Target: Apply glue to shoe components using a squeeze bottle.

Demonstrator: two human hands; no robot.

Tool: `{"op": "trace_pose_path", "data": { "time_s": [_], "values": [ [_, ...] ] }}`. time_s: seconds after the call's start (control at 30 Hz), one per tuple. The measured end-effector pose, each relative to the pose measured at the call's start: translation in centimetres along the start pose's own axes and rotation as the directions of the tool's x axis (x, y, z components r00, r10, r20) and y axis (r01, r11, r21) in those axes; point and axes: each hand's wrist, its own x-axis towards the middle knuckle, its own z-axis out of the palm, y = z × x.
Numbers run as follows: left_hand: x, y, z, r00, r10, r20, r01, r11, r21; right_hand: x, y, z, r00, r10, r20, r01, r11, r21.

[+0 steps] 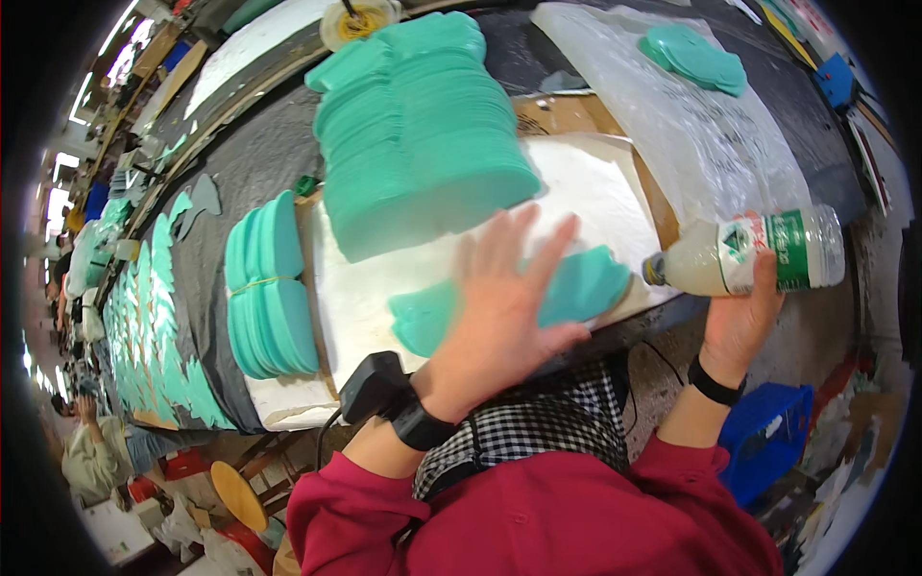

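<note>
My left hand [504, 302], slightly blurred, has its fingers spread over a flat green insole-shaped piece [591, 286] on white paper [586, 182]. Whether it touches the piece I cannot tell. On the right, my right hand [744, 322] grips a clear plastic bottle [696, 259] with a green and white label. The bottle lies tilted nearly level, its neck pointing left toward the green piece, and cloudy contents show inside. Beyond my left hand rises a tall stack of the same green pieces [423, 144]. A smaller bundle [269, 288], bound with a band, stands to the left.
A clear plastic sheet [691, 125] covers the far right of the table, with a few green pieces [693, 58] on it. Green offcuts [154, 317] spread along the left. A tub of yellow bands [357, 24] sits at the back. Below right is a blue crate [766, 437]; another person [96, 451] sits far left.
</note>
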Motion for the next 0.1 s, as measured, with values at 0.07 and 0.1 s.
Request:
{"op": "trace_pose_path", "data": {
  "time_s": [0.07,0.1],
  "values": [
    [0.0,-3.2,-2.1,0.972,-0.048,-0.231,0.074,0.992,0.105,0.0,-0.1,0.0,0.999,0.003,0.035,-0.002,1.0,-0.023],
    [0.2,-4.7,-3.1,0.945,-0.084,-0.315,0.151,0.969,0.195,0.2,0.0,0.3,0.998,0.006,0.061,-0.002,0.998,-0.061]
  ]
}}
